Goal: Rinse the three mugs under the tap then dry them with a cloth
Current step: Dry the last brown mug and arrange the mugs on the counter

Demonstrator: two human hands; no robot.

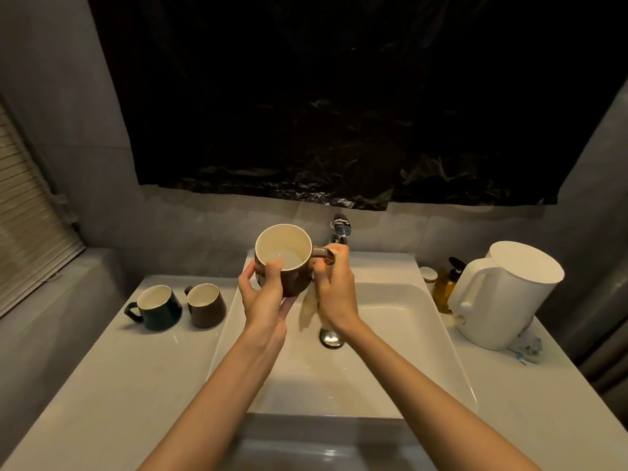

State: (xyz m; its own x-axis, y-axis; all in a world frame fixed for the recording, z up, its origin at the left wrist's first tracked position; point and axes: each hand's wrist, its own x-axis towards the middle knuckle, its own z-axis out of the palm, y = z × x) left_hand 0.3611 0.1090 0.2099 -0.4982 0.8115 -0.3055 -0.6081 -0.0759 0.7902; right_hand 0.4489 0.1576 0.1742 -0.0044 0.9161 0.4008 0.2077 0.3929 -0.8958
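One brown mug (285, 248), cream inside, cloth (307, 311) at handle.

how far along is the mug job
Done: unclear; the green mug and small brown mug stand on the counter. In hand: left hand holds the round brown mug over the sink, right hand presses the cloth to its handle. Left: finishing that drying.
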